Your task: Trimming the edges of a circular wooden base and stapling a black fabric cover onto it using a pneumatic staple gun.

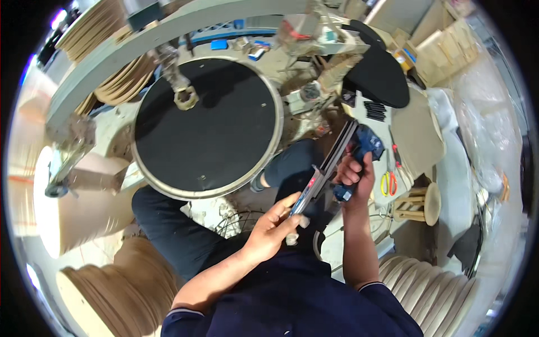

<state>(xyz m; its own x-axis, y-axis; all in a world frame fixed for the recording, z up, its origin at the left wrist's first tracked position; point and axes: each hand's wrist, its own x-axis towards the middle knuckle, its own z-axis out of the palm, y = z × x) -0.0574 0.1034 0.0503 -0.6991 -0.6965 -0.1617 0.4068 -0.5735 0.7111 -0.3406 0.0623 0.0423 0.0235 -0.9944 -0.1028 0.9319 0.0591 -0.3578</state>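
I hold a blue and black staple gun (359, 147) in front of my lap. My right hand (355, 174) is wrapped around its grip. My left hand (276, 223) pinches the lower end of its long dark magazine (323, 171), which slants from upper right down to lower left. A large round black disc with a pale rim (206, 124) lies on the bench just left of the tool. A metal fitting with a hexagonal nut (185, 96) hangs over the disc's upper left.
Stacks of round wooden discs (106, 292) stand at lower left and upper left (109, 33). Red and yellow handled scissors (388, 182) and a small wooden stool (422, 203) sit at right. Another black oval panel (379, 70) lies at upper right, beside wooden boxes (449, 48).
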